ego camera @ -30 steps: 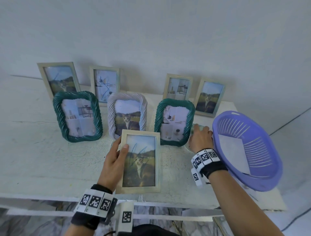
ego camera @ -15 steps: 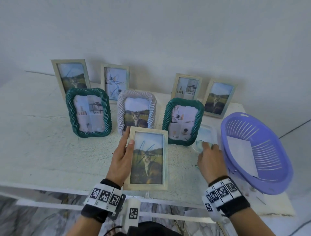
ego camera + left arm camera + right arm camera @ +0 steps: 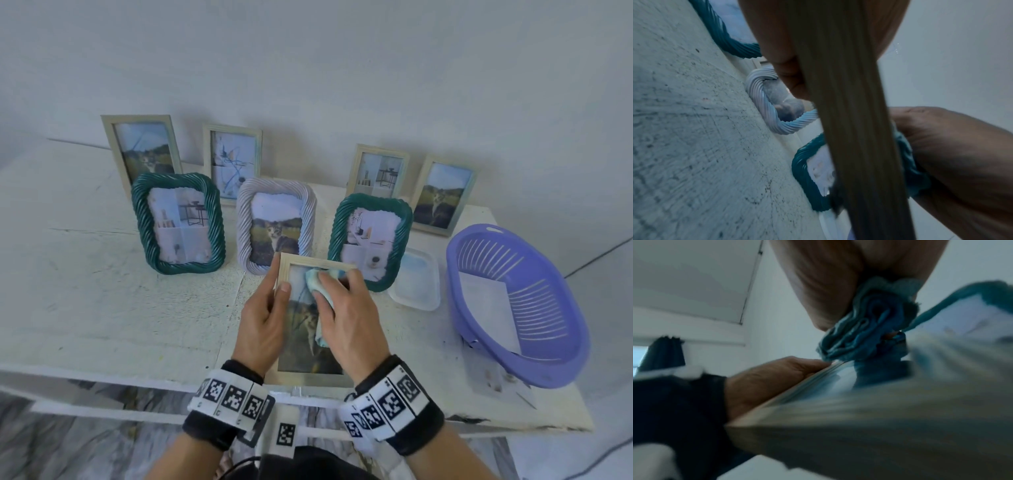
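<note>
Over from the clear plastic tray [image 3: 416, 286], the right hand [image 3: 349, 322] now clutches a crumpled light-blue cloth [image 3: 317, 279] on the pale wooden picture frame [image 3: 305, 379] at the near edge of the worktop [image 3: 120, 308]; the left hand [image 3: 262, 325] grips its left side.

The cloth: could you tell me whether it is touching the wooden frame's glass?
Touching. The right wrist view shows the cloth pressed onto the glass of the frame.

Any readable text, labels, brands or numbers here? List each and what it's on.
None readable in any view.
Left wristband, right wristband: black-and-white square code markers, no letters or digits.
White sheet in the purple basket: looks blank.
Paper under the basket: faint marks, too small to read.
Held wooden frame and standing frames: photos only, no captions.
</note>
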Available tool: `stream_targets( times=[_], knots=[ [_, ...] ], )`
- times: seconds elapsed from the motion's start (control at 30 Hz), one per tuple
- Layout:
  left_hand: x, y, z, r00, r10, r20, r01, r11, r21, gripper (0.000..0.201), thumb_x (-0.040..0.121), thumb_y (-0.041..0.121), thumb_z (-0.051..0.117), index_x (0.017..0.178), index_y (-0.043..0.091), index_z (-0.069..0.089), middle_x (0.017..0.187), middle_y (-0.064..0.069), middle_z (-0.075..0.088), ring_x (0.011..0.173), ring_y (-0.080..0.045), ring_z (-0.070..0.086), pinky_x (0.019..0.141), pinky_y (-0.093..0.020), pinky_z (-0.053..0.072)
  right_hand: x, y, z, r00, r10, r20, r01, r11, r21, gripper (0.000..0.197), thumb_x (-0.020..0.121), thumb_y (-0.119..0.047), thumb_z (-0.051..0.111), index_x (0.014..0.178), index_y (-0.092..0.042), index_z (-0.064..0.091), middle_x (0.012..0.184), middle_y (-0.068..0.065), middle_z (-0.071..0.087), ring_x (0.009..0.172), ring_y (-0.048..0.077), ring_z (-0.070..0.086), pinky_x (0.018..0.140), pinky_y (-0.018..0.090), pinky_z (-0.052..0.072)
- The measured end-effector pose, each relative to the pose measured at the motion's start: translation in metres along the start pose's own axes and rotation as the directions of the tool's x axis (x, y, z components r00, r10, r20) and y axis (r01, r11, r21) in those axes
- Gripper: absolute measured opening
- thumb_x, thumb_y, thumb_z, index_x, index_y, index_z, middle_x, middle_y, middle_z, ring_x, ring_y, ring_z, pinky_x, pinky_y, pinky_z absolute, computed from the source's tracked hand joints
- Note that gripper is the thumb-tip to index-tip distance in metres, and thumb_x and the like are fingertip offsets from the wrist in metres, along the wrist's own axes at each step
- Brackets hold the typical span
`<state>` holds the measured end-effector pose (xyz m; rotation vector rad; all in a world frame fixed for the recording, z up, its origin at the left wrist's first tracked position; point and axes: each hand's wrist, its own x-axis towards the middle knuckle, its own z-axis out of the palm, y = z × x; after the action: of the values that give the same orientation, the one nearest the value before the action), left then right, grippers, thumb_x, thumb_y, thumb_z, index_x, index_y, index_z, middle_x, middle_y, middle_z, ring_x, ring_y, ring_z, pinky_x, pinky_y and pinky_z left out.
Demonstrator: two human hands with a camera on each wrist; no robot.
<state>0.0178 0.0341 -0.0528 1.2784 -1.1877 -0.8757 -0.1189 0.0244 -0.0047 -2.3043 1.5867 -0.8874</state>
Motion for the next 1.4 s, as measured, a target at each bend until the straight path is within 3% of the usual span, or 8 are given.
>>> stream_targets(
  times=[0.23, 0.4, 0.67, 0.8, 0.9, 1.07, 1.27, 1.4],
  knots=[
    [-0.005, -0.009, -0.002, 1.000, -0.014, 0.015, 0.014, 1.000, -0.026, 0.048, 0.101, 0.028, 0.043, 0.148, 0.023, 0.036, 0.094, 0.003, 0.057, 0.084, -0.011, 0.053, 0.080, -0.033, 0.047, -0.021, 0.000, -0.013, 0.932, -0.185, 0.312, 0.186, 0.982, 0.027, 0.025, 0.092, -0.014, 0.061, 0.117, -0.015, 0.064, 0.096, -0.001, 0.043, 0.071, 0.006, 0.042, 0.064, 0.011, 0.039],
    [-0.003, -0.009, 0.002, 0.999, -0.016, 0.036, 0.016, 1.000, 0.003, 0.055, 0.096, 0.047, 0.042, 0.148, 0.033, 0.033, 0.087, -0.004, 0.054, 0.077, -0.015, 0.051, 0.071, -0.049, 0.053, 0.001, 0.010, -0.020, 0.963, -0.111, 0.246, 0.159, 0.970, -0.185, 0.021, 0.089, -0.014, 0.064, 0.110, -0.013, 0.063, 0.095, -0.001, 0.043, 0.077, 0.005, 0.037, 0.066, 0.012, 0.036],
    [0.010, 0.000, -0.009, 0.998, 0.063, 0.004, -0.063, 0.998, 0.015, 0.048, 0.102, 0.022, 0.043, 0.149, 0.023, 0.033, 0.061, 0.012, 0.048, 0.055, -0.011, 0.043, 0.051, -0.030, 0.040, -0.017, -0.006, -0.024, 0.882, -0.280, 0.380, 0.301, 0.954, 0.003, 0.018, 0.090, -0.011, 0.063, 0.107, -0.011, 0.067, 0.094, -0.003, 0.044, 0.072, 0.002, 0.035, 0.063, 0.008, 0.038],
    [0.010, 0.007, -0.001, 0.997, 0.077, 0.023, -0.077, 0.997, 0.011, 0.051, 0.099, 0.026, 0.041, 0.149, 0.020, 0.031, 0.091, 0.005, 0.055, 0.080, -0.011, 0.052, 0.077, -0.029, 0.048, 0.007, -0.003, -0.023, 0.963, -0.143, 0.229, 0.178, 0.974, -0.142, 0.016, 0.091, -0.013, 0.060, 0.107, -0.013, 0.063, 0.093, -0.001, 0.043, 0.074, 0.006, 0.038, 0.064, 0.014, 0.038],
    [0.010, 0.012, -0.001, 0.996, 0.085, 0.035, -0.086, 0.996, 0.033, 0.048, 0.102, 0.015, 0.042, 0.149, 0.016, 0.033, 0.088, 0.011, 0.061, 0.079, -0.006, 0.054, 0.075, -0.022, 0.049, 0.009, -0.009, -0.020, 0.974, -0.118, 0.195, 0.139, 0.985, -0.100, 0.018, 0.089, -0.009, 0.062, 0.107, -0.013, 0.062, 0.092, -0.002, 0.041, 0.074, 0.008, 0.043, 0.064, 0.017, 0.041],
    [0.012, 0.008, -0.011, 0.998, 0.059, 0.014, -0.059, 0.998, 0.028, 0.050, 0.100, 0.028, 0.043, 0.149, 0.025, 0.033, 0.058, -0.007, 0.045, 0.050, -0.020, 0.042, 0.046, -0.041, 0.041, -0.016, -0.007, -0.032, 0.866, -0.320, 0.384, 0.366, 0.929, -0.050, 0.012, 0.089, -0.012, 0.064, 0.101, -0.011, 0.067, 0.090, -0.001, 0.048, 0.070, 0.002, 0.034, 0.060, 0.008, 0.036],
    [0.009, 0.011, -0.007, 0.998, 0.038, 0.054, -0.038, 0.999, -0.016, 0.051, 0.099, 0.035, 0.043, 0.149, 0.029, 0.033, 0.079, -0.019, 0.064, 0.065, -0.040, 0.059, 0.065, -0.059, 0.054, 0.013, 0.014, -0.030, 0.976, -0.074, 0.203, 0.124, 0.962, -0.244, 0.019, 0.090, -0.011, 0.060, 0.109, -0.013, 0.060, 0.097, 0.001, 0.047, 0.075, 0.009, 0.044, 0.066, 0.019, 0.047],
    [0.007, 0.008, -0.012, 0.998, 0.054, -0.019, -0.054, 0.998, 0.026, 0.046, 0.102, 0.015, 0.042, 0.148, 0.019, 0.034, 0.048, 0.013, 0.035, 0.043, -0.001, 0.031, 0.040, -0.019, 0.032, -0.020, 0.001, -0.026, 0.933, -0.131, 0.334, 0.193, 0.968, -0.159, 0.027, 0.093, -0.021, 0.049, 0.117, -0.014, 0.059, 0.105, -0.002, 0.049, 0.078, 0.001, 0.039, 0.064, 0.007, 0.038]
  ],
)
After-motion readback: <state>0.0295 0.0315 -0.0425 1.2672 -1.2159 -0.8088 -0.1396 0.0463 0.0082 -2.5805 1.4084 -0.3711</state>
